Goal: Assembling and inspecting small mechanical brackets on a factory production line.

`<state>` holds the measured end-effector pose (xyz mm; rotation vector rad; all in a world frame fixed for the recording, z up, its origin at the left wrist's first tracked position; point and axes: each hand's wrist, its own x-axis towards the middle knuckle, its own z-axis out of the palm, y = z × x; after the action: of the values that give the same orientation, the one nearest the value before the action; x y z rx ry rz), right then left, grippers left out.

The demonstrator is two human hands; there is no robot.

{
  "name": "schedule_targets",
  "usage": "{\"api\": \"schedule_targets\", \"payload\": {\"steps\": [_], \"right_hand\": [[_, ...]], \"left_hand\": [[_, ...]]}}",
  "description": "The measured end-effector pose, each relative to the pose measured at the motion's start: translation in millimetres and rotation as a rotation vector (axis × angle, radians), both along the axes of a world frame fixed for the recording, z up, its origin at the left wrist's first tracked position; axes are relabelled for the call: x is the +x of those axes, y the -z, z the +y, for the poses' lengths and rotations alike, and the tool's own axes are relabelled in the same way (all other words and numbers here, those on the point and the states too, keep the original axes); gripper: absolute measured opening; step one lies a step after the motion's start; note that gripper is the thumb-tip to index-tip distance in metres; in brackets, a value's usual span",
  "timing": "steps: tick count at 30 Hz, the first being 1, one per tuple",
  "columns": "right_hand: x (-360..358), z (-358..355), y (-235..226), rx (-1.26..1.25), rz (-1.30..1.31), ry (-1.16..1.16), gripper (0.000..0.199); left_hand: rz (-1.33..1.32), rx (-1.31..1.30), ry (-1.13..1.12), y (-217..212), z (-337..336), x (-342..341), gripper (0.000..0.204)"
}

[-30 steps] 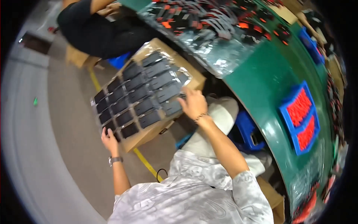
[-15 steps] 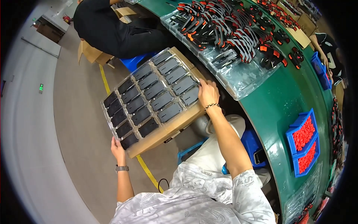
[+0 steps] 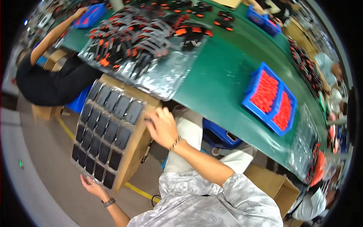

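Note:
A clear plastic tray (image 3: 87, 174) with several rows of flat dark grey tool-shaped pieces (image 3: 109, 130) rests on an open cardboard box (image 3: 128, 164) at the left. Just below the tray's near-left corner, my left hand (image 3: 93, 187) is open, fingers apart, seemingly off the tray. My right hand (image 3: 163, 128) is at the box's right edge, raised beside the tray's corner. Its thumb and fingers close around a small dark object, partly hidden and too blurred to name.
The green table (image 3: 211, 89) curves along the right. On it lie a heap of grey, black and orange hand tools (image 3: 132, 41) over plastic sheeting, and blue bins (image 3: 270, 100) of red parts. A co-worker in black (image 3: 53, 81) sits at the left; another box (image 3: 272, 185) stands at the lower right.
My view has swung to the right, so the tray and box appear farther left. My right hand has come off the tray's corner; my left hand has loosened from its near edge.

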<state>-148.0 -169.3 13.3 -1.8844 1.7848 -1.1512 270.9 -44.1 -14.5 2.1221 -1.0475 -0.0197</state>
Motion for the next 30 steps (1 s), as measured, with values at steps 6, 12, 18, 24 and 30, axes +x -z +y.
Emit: {"api": "schedule_targets", "payload": {"steps": [6,12,18,24,30], "right_hand": [[-100.3,111.8,-45.4,0.011,-0.084,0.234,0.024],[-190.1,273.9,-132.0,-0.088,0.099,0.774,0.023],[-248.9,510.5,-162.4,0.029,-0.035,1.714,0.028],[-267.6,742.7,32.4,0.675,-0.591,1.8,0.037],[-215.5,814.6,234.9,1.151,-0.404,1.765,0.044]], "left_hand": [[0.516,-0.188,0.509,-66.5,-101.4,-196.1,0.034],[0.937,0.047,1.059,-72.2,-95.4,-370.5,0.029],[1.055,0.123,1.365,-85.4,-68.2,-460.2,0.028],[1.0,0.236,1.514,-90.5,-20.3,-497.9,0.027],[0.851,0.434,1.505,-77.3,21.6,-493.7,0.028]]}}
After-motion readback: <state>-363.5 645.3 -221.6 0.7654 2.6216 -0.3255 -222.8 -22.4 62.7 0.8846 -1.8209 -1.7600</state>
